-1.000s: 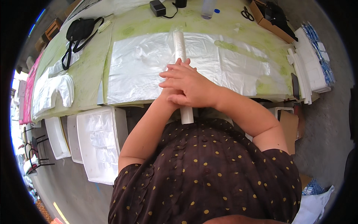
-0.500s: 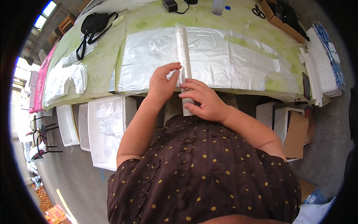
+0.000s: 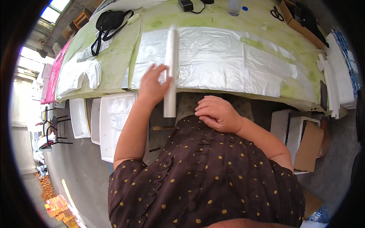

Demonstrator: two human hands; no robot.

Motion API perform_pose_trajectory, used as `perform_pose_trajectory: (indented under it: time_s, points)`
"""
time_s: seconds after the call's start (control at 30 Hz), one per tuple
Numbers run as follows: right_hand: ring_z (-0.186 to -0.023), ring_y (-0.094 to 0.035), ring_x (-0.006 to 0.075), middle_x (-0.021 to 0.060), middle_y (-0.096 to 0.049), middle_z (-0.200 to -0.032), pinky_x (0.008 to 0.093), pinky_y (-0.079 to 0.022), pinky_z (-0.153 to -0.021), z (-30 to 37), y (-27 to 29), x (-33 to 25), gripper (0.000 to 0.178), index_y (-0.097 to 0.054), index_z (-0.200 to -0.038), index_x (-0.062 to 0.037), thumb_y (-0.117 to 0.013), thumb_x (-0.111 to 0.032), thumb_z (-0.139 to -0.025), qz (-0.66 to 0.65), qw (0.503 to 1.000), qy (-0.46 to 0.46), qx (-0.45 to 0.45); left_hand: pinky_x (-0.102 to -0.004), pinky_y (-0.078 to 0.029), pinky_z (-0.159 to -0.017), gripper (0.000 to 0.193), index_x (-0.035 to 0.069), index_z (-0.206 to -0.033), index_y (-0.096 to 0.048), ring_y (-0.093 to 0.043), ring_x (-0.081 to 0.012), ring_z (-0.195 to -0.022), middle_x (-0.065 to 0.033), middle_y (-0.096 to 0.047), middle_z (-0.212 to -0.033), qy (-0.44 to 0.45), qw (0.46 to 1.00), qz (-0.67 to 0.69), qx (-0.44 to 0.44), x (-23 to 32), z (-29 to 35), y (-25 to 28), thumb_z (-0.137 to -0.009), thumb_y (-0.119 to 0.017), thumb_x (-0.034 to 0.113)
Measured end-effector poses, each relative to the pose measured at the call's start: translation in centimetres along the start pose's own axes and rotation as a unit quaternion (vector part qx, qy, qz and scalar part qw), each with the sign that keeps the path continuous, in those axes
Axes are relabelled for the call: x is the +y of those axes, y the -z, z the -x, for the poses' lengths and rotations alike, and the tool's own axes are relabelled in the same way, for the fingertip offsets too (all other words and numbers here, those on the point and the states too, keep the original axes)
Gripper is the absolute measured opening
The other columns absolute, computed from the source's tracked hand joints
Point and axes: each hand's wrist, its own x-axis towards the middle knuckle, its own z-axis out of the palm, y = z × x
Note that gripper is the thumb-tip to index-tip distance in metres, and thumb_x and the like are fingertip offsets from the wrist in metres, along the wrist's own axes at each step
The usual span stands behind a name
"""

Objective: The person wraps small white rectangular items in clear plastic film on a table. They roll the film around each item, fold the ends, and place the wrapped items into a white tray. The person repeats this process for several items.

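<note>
A pale roll of clear plastic film (image 3: 172, 57) lies lengthwise across the table, its near end jutting past the table's front edge. Beneath it and to its right a wide, wrinkled plastic sheet (image 3: 209, 57) is spread out; a strip of it shows on the left too. My left hand (image 3: 154, 84) is at the roll's left side, fingers spread, its thumb side against or very near the roll. Near my body, just off the table edge, my right hand (image 3: 218, 114) is loosely closed, apart from the roll, with nothing visible in it.
White folded plastic (image 3: 81, 74) and a black bag (image 3: 110, 21) lie to the left. Scissors (image 3: 276, 13), a bottle (image 3: 234, 7) and a cardboard box (image 3: 300, 24) stand far right. White foam boxes (image 3: 114, 125) are under the table's front edge.
The roll has moved left over the sheet, baring more film on its right. My right hand has come off the roll, drawing back to the right and closing. My left hand shifted left.
</note>
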Motion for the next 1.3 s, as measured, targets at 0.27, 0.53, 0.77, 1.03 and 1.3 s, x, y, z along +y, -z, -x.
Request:
perform_pose_trajectory:
  time_s: [0.27,0.53,0.77,1.03,1.3]
  points:
    - [-0.093,-0.067,0.0291,0.009,-0.071,-0.096,0.0396,-0.054,-0.084,0.6,-0.2,0.8,0.016,-0.072,-0.097,-0.0067,-0.075,-0.004,-0.081,-0.034,0.999,-0.015,0.012,-0.0478,-0.024,-0.122,0.069,0.013,-0.152,-0.042,-0.03,-0.037,-0.149,-0.0149,-0.032,-0.163,0.03,0.99,-0.133,0.039,-0.5,0.3,0.9,-0.091,-0.067,0.031]
    - [-0.092,-0.068,0.0281,0.0082,-0.072,-0.097,0.0376,-0.055,-0.082,2.0,0.7,0.3,0.015,-0.072,-0.097,-0.0073,-0.075,-0.006,-0.083,-0.014,0.995,-0.076,0.056,-0.0445,-0.03,-0.12,0.085,0.011,-0.16,-0.026,-0.035,-0.0384,-0.146,-0.017,-0.031,-0.163,0.221,0.958,-0.181,-0.029,-5.7,-1.5,3.3,-0.088,-0.066,0.032]
    - [-0.097,-0.068,0.0276,0.0098,-0.071,-0.102,0.0356,-0.055,-0.086,2.5,0.5,0.6,0.016,-0.073,-0.102,-0.0062,-0.072,-0.008,-0.086,-0.035,0.991,-0.118,0.057,-0.0353,-0.052,-0.095,0.07,0.01,-0.16,-0.024,-0.06,-0.0249,-0.117,-0.0199,-0.056,-0.139,0.277,0.89,0.358,0.053,-2.2,-0.9,4.7,-0.097,-0.055,0.012]
    - [-0.098,-0.065,0.0177,0.0176,-0.06,-0.124,0.0309,-0.054,-0.091,0.2,-1.5,-1.7,0.099,-0.007,-0.162,-0.0112,-0.074,-0.01,-0.089,-0.415,0.84,-0.347,-0.028,-0.0346,-0.057,-0.078,0.068,0.016,-0.16,-0.018,-0.062,-0.0228,-0.101,-0.0175,-0.057,-0.136,0.149,0.682,0.715,0.034,8.3,0.3,-2.7,-0.098,-0.046,0.01]
    - [-0.094,-0.063,0.0159,0.0134,-0.061,-0.111,0.0313,-0.052,-0.086,2.1,-0.5,-2.1,0.11,0.001,-0.163,-0.0134,-0.073,-0.005,-0.082,-0.379,0.845,-0.377,0.03,-0.0365,-0.057,-0.084,0.087,0.02,-0.163,-0.006,-0.062,-0.0237,-0.104,-0.0176,-0.052,-0.14,0.165,0.746,0.643,-0.054,11.7,1.5,-5.6,-0.094,-0.053,-0.002]
